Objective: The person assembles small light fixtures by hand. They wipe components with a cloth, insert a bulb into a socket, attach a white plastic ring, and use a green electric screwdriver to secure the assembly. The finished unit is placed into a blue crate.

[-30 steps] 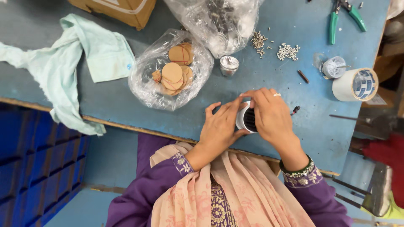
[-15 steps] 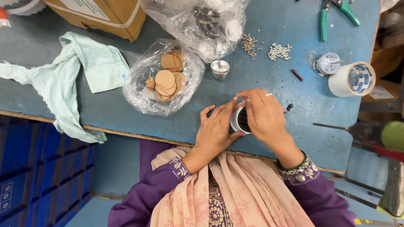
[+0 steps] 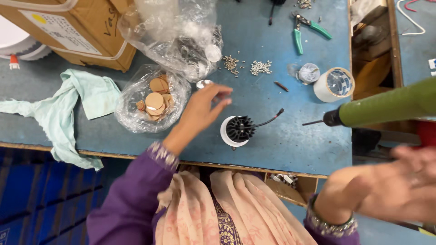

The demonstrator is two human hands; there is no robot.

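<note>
Fingers (image 3: 217, 97) of the left hand (image 3: 200, 111) loosely spread, nothing held, tips over the blue tabletop (image 3: 272, 136) close to a small silver cap (image 3: 203, 84). Cannot tell whether they touch it. Right hand (image 3: 399, 186) at the lower right edge, blurred, open with fingers apart, just below the green body of a power screwdriver (image 3: 386, 106) whose bit points left over the tabletop; contact between hand and tool not clear.

Round white lamp housing with black finned heat sink (image 3: 237, 130) sits on the tabletop between the two hands, free of both, near the front edge. Short black wire (image 3: 268, 120) runs from it up and to the right.

Left of the left hand: clear plastic bag of tan round discs (image 3: 152, 102). Behind it a larger crumpled clear bag of metal parts (image 3: 181, 41), and a cardboard box (image 3: 77, 31) at the far left corner. Pale green cloth (image 3: 68, 109) drapes over the front edge at left.

Far side of the tabletop: two small heaps of screws (image 3: 247, 66), green-handled pliers (image 3: 305, 28), a roll of tape (image 3: 335, 85) with a smaller round part (image 3: 309, 72) beside it. Purple sleeves, peach scarf below.
</note>
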